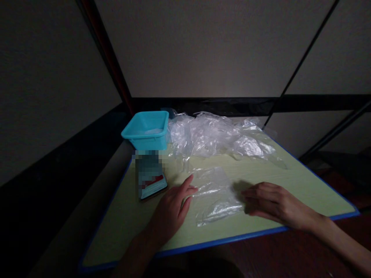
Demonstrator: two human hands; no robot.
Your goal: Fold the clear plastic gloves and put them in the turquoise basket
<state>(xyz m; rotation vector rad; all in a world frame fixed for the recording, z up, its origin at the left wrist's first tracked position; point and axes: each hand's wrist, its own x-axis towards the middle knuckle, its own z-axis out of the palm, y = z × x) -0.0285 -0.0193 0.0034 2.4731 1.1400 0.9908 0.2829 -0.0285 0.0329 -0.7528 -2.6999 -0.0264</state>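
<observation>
Head view: a clear plastic bag (pixel 216 193) lies creased on the surface (pixel 313 189) between the left hand (pixel 174 202) and the right hand (pixel 274 202).
The left fingers are parted and released at the bag's left edge; the right fingers bend at its right edge, their grip impossible to tell.

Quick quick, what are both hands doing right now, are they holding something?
Left hand: open, by the left edge of the flat clear plastic.
Right hand: fingers curled by its right edge; whether it grips can't be told.
</observation>
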